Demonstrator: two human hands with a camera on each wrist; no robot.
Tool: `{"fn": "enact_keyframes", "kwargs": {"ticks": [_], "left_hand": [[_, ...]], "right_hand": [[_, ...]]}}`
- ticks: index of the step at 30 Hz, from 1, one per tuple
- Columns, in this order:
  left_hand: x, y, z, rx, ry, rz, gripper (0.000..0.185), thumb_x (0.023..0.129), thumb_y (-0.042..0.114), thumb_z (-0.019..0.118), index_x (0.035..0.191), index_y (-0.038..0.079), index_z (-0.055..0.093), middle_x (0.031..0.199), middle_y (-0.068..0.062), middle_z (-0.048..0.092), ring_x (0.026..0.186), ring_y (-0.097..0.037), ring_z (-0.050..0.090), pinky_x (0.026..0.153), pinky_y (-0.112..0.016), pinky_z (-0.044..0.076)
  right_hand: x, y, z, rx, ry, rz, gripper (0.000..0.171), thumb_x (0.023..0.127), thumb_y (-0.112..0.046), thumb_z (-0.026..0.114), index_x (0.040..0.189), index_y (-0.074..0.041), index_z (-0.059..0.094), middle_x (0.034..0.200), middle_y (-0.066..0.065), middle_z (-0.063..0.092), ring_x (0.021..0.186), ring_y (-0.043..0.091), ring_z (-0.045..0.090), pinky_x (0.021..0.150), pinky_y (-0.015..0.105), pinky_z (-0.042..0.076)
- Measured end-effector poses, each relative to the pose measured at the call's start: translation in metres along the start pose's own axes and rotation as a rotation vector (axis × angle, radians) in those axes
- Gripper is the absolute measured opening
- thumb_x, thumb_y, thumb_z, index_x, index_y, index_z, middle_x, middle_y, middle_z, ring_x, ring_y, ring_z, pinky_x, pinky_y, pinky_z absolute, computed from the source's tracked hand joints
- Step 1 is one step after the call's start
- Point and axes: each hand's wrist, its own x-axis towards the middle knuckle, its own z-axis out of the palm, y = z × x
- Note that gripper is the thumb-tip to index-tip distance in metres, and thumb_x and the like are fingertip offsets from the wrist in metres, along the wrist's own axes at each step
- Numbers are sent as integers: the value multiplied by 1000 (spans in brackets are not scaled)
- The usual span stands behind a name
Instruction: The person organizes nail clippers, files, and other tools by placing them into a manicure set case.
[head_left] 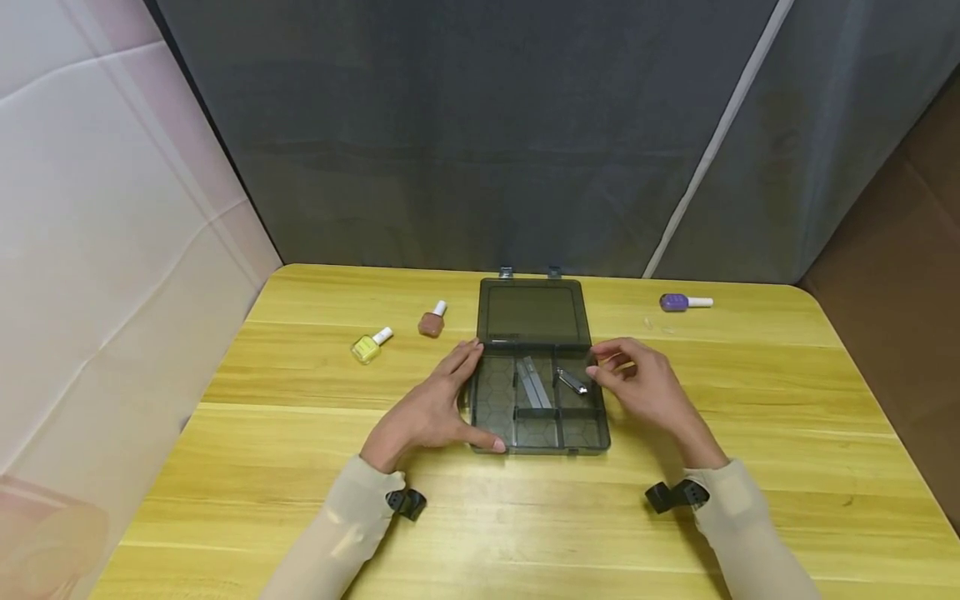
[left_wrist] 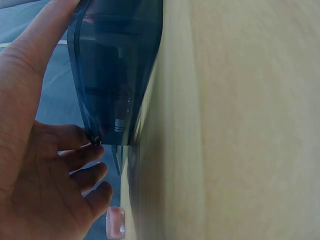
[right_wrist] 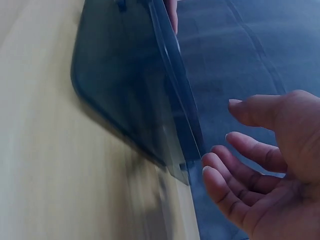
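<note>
Box of smoky plastic sits mid-desk, lid laid back flat, a nail clipper and a grey file in its compartments. Your left hand lies flat against the box's left wall, thumb along the front corner, fingers straight. Your right hand hovers just over the right edge, fingers loosely bent, holding nothing. It looks like you're filling the tray; the next move probably calls for a reach outward. Yellow polish and brown polish lie left, purple polish far right; nothing blocks either path.
</note>
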Motion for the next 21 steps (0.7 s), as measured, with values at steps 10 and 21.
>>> {"fn": "enact_keyframes", "kwargs": {"ticks": [10, 21], "left_hand": [[0, 1, 0, 2, -4, -5, 144, 60, 73, 88, 167, 24, 5, 175, 1, 0, 162, -22, 8, 121, -52, 36], [-1, 1, 0, 5, -2, -1, 144, 60, 72, 88, 167, 24, 5, 175, 1, 1, 162, -22, 7, 121, -51, 36]], "right_hand": [[2, 10, -15, -18, 8, -40, 46, 93, -29, 78, 131, -7, 65, 124, 13, 69, 110, 28, 66, 90, 45, 58], [4, 26, -25, -78, 53, -50, 69, 90, -30, 81, 148, -7, 50, 145, 20, 55, 129, 42, 56, 101, 58, 51]]}}
